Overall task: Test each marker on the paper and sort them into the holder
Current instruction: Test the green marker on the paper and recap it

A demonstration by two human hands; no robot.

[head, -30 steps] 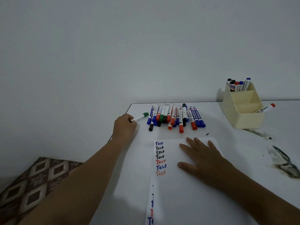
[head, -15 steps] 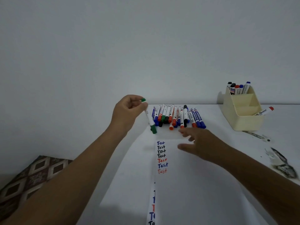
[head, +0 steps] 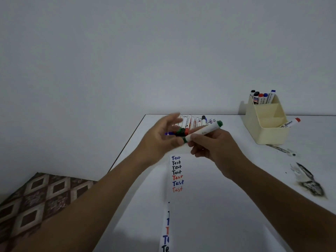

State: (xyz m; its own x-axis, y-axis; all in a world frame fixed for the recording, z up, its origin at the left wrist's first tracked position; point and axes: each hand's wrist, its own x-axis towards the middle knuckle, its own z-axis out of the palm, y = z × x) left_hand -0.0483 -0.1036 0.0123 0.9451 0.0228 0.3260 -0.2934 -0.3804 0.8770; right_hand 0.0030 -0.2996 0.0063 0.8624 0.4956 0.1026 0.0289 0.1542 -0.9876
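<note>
- A second ago my left hand (head: 160, 137) was out at the left of the pile, closing on the green marker (head: 203, 130) where it lay on the table (head: 272, 179). Now that marker is lifted and in front of me, above the top of the paper (head: 209, 188).
- My right hand (head: 212, 144), which lay flat on the sheet holding it down, has come up and taken over: its fingers are curled round the white barrel, with the green butt end pointing up and away to the right.
- My left hand meets the near end of the marker, where the green cap (head: 185, 139) sits. Its fingers are blurred with motion, so I cannot tell whether they pinch the cap or have just let go; they look loosely spread.
- I read this as the uncapping step: right hand holds the body, left pulls the cap.
- The paper is no longer pinned by anything, so it may slide when I write.
- The column of written words (head: 176, 172) just below my hands has seven lines and none in green, so this marker is untested.
- The pile of markers (head: 192, 122) lies just beyond my hands; the holder (head: 269, 131) stands well off to the right, with a few markers upright in its back compartment.
</note>
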